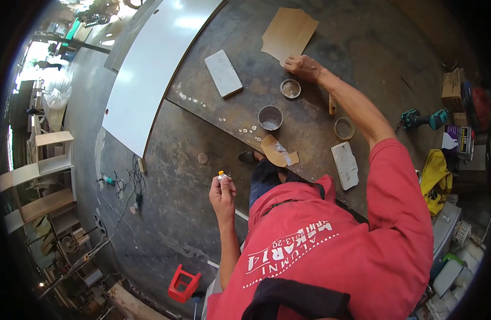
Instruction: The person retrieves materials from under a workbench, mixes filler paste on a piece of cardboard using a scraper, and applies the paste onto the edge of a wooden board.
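My left hand (223,193) is raised over the floor, its fingers closed around a small whitish tube (221,177) with an orange-yellow cap. My right hand (304,69) reaches across the dark worktable, and its fingertips are pinched at the lower corner of a brown paper sheet (291,33) with uneven edges. Near that hand stands a small round container (290,89) with greyish stuff inside. A larger dark pot (270,118) with pale contents stands closer to me. By the table's edge lies a torn brown piece (278,152) with white smears.
On the table (363,69) are a white block (223,73), a roll of tape (344,128), a stained white slab (345,165) and a teal cordless drill (424,119). A large white panel (149,69) lies to the left. Cables (134,178) and a red stool (183,284) are on the floor.
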`<state>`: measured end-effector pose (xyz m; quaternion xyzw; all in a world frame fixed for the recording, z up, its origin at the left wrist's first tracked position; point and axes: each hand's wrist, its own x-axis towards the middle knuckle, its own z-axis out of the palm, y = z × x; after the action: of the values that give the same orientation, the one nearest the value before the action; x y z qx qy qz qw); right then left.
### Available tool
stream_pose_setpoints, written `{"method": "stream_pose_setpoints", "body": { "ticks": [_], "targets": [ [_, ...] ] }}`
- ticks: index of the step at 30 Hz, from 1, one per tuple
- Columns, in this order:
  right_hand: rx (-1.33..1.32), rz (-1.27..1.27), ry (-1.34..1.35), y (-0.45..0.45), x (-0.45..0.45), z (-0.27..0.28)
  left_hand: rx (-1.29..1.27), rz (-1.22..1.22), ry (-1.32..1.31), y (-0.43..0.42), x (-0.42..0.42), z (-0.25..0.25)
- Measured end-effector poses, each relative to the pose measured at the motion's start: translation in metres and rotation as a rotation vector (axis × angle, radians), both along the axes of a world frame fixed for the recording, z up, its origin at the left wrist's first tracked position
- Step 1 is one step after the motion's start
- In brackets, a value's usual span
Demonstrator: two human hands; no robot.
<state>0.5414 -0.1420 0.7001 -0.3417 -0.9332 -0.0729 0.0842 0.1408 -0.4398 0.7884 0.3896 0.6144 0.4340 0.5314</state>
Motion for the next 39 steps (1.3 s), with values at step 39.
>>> {"method": "stream_pose_setpoints", "body": {
  "ticks": [39],
  "targets": [
    [-0.809, -0.324, 1.261, -0.302, -0.149, 0.19, 0.427, -0.286, 0.403, -0.039, 0.056, 0.091]
  ]
}}
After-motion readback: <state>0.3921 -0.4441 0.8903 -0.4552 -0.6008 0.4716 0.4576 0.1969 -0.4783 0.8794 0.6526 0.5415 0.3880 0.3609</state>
